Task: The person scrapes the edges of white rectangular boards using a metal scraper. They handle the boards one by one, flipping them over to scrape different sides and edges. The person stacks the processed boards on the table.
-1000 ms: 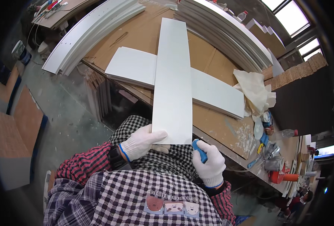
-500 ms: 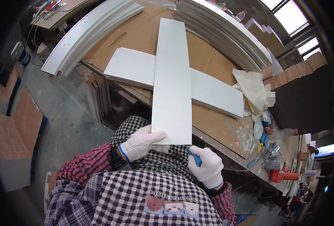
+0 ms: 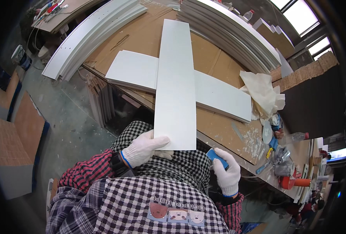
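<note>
My left hand (image 3: 145, 149), in a white knitted glove, grips the near left corner of a long white board (image 3: 175, 85), thumb on top and fingers beneath. The board reaches away from me and lies across other white boards (image 3: 223, 93) stacked crosswise on the table. My right hand (image 3: 225, 171), gloved the same way, holds a small blue block (image 3: 217, 158), perhaps a sanding block, between thumb and fingers. It is just right of the board's near end, apart from it.
Stacks of white boards stand at the far left (image 3: 91, 31) and far right (image 3: 231, 29) of the cardboard-covered table (image 3: 141, 35). A cream cloth (image 3: 258, 91) lies at the right edge, near a putty knife (image 3: 263, 167), a plastic bottle (image 3: 297, 136) and an orange-handled tool (image 3: 300, 182).
My right hand has moved right, away from the board's near corner, and turned so that more of the blue block shows. The board and my left hand have shifted slightly left.
</note>
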Demonstrator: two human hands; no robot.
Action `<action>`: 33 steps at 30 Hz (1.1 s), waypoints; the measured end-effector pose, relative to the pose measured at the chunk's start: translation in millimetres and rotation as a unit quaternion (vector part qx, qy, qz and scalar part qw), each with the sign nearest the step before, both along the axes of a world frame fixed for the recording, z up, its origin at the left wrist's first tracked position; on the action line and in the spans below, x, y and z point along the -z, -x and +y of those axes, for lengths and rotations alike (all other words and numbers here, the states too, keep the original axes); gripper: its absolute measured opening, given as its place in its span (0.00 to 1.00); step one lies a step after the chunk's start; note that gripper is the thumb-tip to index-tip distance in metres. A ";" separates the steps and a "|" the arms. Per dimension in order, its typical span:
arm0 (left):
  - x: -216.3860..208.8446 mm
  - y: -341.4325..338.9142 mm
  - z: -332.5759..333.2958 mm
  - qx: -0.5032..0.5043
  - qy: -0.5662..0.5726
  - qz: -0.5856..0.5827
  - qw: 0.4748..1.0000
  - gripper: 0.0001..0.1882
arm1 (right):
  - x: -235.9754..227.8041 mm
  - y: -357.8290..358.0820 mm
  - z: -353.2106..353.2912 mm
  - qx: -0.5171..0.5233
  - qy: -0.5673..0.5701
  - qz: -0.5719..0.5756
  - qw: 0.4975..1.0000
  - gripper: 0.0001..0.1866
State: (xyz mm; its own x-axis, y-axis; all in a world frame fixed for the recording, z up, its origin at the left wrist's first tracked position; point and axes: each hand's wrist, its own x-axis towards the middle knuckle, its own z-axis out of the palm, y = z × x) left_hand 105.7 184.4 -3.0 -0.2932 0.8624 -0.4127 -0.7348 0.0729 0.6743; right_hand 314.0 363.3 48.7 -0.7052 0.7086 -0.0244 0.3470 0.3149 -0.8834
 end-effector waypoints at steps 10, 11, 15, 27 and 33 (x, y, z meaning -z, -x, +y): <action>5.6 -0.5 -4.4 0.000 -0.014 -0.007 1.000 0.25 | -11.8 20.2 -8.5 -0.279 -0.301 -0.221 0.885 0.25; 4.5 -0.7 -3.2 -0.001 -0.012 -0.006 1.000 0.24 | -10.3 16.5 -4.8 -0.252 -0.280 -0.189 0.907 0.24; 2.2 -1.3 -2.3 0.000 -0.011 -0.002 1.000 0.24 | -4.0 1.4 4.2 -0.114 -0.152 -0.053 0.980 0.19; -0.3 1.3 -3.4 0.015 -0.012 0.010 1.000 0.23 | 1.0 -47.8 86.6 0.158 0.064 0.043 0.984 0.21; 4.0 7.6 -9.2 0.081 -0.014 0.050 0.995 0.21 | 9.6 -78.9 146.6 0.191 -0.088 -0.039 0.977 0.19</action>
State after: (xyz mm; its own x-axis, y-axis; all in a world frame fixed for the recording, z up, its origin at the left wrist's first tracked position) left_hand 98.1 175.2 -7.1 -0.1882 0.9122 -0.3640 -0.6440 0.1652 0.7470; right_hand 392.9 509.9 39.1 -0.3903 0.9174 0.0781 0.5330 0.2943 -0.7933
